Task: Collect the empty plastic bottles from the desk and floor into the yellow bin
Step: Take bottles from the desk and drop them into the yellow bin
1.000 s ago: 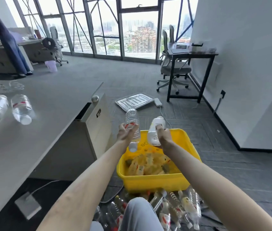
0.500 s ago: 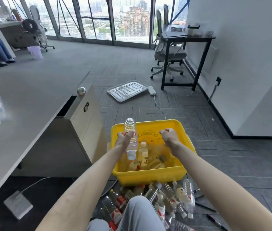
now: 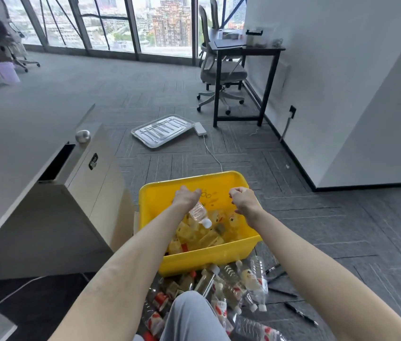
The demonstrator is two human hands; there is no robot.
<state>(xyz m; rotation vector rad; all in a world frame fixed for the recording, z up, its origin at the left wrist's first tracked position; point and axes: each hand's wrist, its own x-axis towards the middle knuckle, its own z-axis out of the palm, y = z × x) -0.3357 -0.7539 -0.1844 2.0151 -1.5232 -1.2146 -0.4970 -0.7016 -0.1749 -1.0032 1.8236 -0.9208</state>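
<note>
Your left hand had the clear bottle gripped by its base end, long axis tilted with the cap pointing down and back toward you, right over the yellow bin, so I'd say it just needed letting go. Your right hand hung beside it, fingers loosely curled, holding nothing

Both hands lower over bin; right hand emptied.
Right hand: the bottle it held 1.0 s ago is gone, fingers now loosely curled on nothing. Left hand: dropped from above the yellow bin to low over its opening. Clear bottle, previously upright in the fist, now tilts cap-down just beneath the palm; grip not discernible.
</note>
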